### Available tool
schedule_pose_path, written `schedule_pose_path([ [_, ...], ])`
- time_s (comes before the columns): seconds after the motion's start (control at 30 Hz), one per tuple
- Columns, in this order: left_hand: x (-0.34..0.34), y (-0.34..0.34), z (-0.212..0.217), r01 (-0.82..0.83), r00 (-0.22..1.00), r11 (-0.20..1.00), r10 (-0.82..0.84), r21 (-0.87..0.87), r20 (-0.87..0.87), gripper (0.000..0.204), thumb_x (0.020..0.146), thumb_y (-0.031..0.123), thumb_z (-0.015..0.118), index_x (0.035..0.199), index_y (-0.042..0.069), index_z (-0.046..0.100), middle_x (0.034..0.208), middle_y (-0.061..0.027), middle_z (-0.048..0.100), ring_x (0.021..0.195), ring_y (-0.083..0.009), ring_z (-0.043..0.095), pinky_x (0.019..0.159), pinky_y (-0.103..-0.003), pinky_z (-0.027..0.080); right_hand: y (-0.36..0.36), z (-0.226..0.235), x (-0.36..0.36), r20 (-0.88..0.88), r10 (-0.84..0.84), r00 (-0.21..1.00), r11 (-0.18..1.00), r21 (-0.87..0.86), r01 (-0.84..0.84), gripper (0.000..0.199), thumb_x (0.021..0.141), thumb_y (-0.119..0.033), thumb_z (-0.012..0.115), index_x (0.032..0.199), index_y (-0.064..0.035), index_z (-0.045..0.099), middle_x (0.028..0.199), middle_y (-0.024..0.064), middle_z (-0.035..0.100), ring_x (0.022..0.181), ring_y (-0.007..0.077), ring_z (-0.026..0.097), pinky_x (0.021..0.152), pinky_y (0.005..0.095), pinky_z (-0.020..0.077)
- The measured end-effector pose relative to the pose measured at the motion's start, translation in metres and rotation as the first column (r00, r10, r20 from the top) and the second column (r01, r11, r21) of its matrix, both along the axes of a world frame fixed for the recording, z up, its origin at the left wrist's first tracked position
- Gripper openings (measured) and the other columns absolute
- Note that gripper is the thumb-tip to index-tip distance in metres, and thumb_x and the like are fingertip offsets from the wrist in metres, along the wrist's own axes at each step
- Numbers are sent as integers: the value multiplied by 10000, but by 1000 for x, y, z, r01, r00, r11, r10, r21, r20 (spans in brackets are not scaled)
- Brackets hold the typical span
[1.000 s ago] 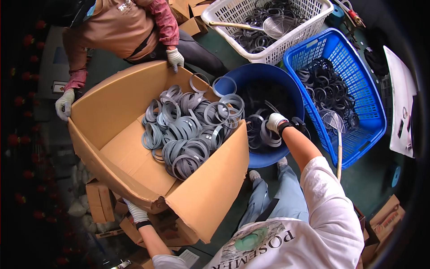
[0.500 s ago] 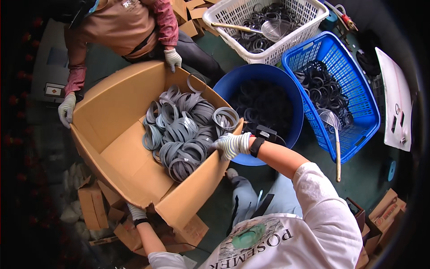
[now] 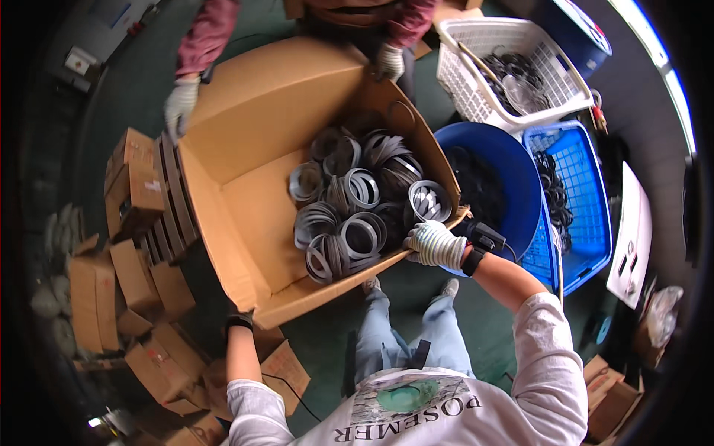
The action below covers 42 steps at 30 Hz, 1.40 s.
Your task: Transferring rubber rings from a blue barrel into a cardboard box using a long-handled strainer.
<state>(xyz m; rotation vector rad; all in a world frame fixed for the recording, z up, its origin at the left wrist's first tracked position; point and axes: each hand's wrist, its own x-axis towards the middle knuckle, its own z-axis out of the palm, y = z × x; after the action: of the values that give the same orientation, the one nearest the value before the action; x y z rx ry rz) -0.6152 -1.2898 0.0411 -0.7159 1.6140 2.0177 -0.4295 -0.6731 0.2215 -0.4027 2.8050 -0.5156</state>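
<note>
A large open cardboard box (image 3: 245, 141) is held between me and a person opposite. Grey flat rings (image 3: 361, 234), in coiled bundles, lie heaped toward its right side. My right hand (image 3: 435, 244), in a striped knit glove, is closed on the box's near right rim. At the near left corner my left wrist (image 3: 239, 321) with a black band reaches under the box, which hides the fingers. Opposite, the person's gloved left hand (image 3: 390, 62) grasps the far right corner, and their gloved right hand (image 3: 181, 108) is at the far left corner.
Right of the box stands a round blue tub (image 3: 513, 167) with dark rings inside. Beyond it are a white basket (image 3: 465, 37) and a blue basket (image 3: 591, 245), both holding rings. Several cardboard boxes (image 3: 141, 279) crowd the left, beside a slatted pallet (image 3: 175, 197).
The box, held by both people, has shifted right in view and turned somewhat, and its rings now look darker. My left glove has gone from sight beneath the corner. My right hand keeps its grip.
</note>
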Motion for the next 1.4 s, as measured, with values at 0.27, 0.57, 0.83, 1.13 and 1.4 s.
schedule_pose_path([
  [0.27,172,-101,-30,9,946,983,52,-185,320,358,896,474,557,962,127,613,1035,-50,627,982,-198,576,832,-349,447,-111,-19,-89,247,96,964,980,146,-135,202,774,-275,661,916,-151,735,809,94,704,806,297,691,694,401,551],
  [0.57,380,36,-19,-53,726,952,244,-302,643,376,907,374,570,1162,98,562,1016,-90,682,852,-258,649,716,-394,528,-121,-73,-74,473,95,876,916,304,-264,210,799,-175,617,968,-143,739,925,90,723,894,272,699,732,380,561],
  [0.83,359,116,-25,20,778,997,27,-68,628,458,915,384,578,1238,62,534,1155,-130,650,989,-277,642,870,-442,518,-129,-77,-63,452,15,892,933,315,-175,222,814,-206,610,982,-122,729,941,105,724,899,272,700,731,389,557],
  [1.13,282,146,10,89,854,995,-51,-48,517,348,878,346,650,1129,112,594,1047,-106,685,913,-242,655,786,-395,538,-71,-48,-56,-259,-805,534,587,-211,782,789,754,-331,751,1365,14,389,1373,275,405,1281,425,387,1082,452,322],
  [1.4,288,127,26,213,802,967,-94,-137,590,392,870,339,638,1154,74,580,1080,-136,673,926,-279,654,826,-429,523,-50,-120,-57,239,-830,503,495,-98,863,269,832,-77,504,1084,-36,587,996,225,652,930,387,635,811,410,502],
])
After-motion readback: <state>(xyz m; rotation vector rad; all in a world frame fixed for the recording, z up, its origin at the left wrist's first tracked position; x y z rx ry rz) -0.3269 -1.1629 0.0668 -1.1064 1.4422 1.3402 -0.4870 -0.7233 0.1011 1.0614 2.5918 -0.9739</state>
